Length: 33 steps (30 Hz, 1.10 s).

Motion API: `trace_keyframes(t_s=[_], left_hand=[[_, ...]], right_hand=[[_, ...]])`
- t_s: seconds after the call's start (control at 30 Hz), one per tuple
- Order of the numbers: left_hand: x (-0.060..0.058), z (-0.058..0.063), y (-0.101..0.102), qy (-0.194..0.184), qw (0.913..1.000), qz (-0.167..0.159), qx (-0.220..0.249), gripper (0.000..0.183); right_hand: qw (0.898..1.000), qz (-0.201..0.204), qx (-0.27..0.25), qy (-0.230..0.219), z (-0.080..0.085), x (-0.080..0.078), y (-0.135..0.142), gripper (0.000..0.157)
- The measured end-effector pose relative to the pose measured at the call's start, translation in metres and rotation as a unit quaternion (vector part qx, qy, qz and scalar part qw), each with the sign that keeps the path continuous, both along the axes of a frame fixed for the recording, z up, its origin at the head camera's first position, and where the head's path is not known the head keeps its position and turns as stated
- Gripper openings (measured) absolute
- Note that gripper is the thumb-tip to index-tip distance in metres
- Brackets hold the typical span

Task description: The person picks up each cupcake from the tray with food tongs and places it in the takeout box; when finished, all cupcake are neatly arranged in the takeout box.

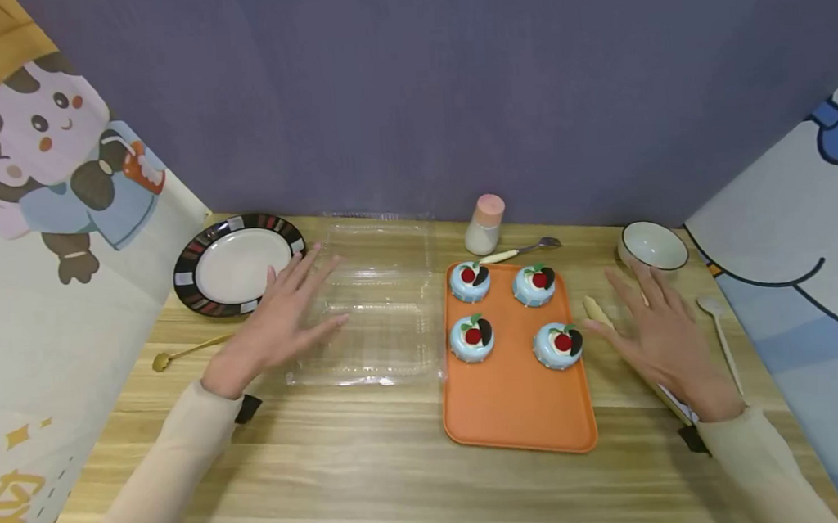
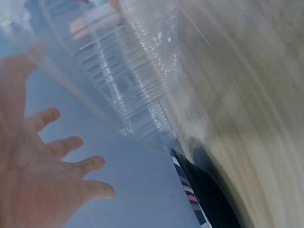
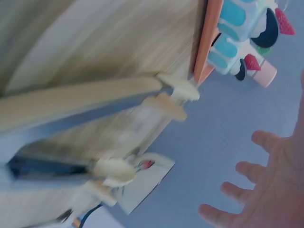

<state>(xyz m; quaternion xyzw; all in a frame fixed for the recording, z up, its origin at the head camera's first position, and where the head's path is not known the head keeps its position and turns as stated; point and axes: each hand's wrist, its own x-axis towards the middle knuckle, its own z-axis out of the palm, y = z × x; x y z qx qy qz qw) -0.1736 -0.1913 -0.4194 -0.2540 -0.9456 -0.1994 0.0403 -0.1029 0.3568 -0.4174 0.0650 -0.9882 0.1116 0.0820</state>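
Observation:
My left hand is spread above the left side of a clear plastic clamshell box, whose lid is folded back. Its fingers overlap the edge of a dark-rimmed oval plate in the head view and hold nothing. In the left wrist view, the hand appears apart from the box. My right hand, fingers extended, hovers over tongs with cream tips; it partly hides them. The right wrist view shows both tong arms and that hand empty.
Several blue cupcakes topped with red fruit sit on an orange tray. Behind it are a pink-capped bottle and a cream-handled fork. A gold spoon lies left; a bowl and pale spoon are right.

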Motion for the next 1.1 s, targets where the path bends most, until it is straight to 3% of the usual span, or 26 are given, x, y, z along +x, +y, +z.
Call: trace_keyframes(t_s=[0.2, 0.37, 0.5, 0.87, 1.1], left_hand=[[0.007, 0.003, -0.014, -0.02, 0.9967, 0.024, 0.075, 0.081], [0.017, -0.001, -0.022, -0.044, 0.9935, 0.047, 0.094, 0.075], [0.023, -0.007, -0.024, -0.071, 0.988, 0.064, 0.122, 0.072], [0.035, -0.011, -0.028, -0.137, 0.968, 0.081, 0.194, 0.055], [0.033, -0.014, -0.029, -0.208, 0.9422, 0.108, 0.24, 0.053]], right_hand=[[0.999, -0.029, -0.013, -0.019, 0.001, 0.021, 0.021, 0.096], [0.997, -0.053, -0.035, -0.054, -0.005, 0.038, 0.033, 0.107], [0.995, -0.073, -0.021, -0.067, -0.013, 0.045, 0.04, 0.113], [0.983, -0.144, 0.006, -0.117, -0.028, 0.045, 0.045, 0.119], [0.975, -0.147, 0.005, -0.165, -0.03, 0.039, 0.051, 0.118]])
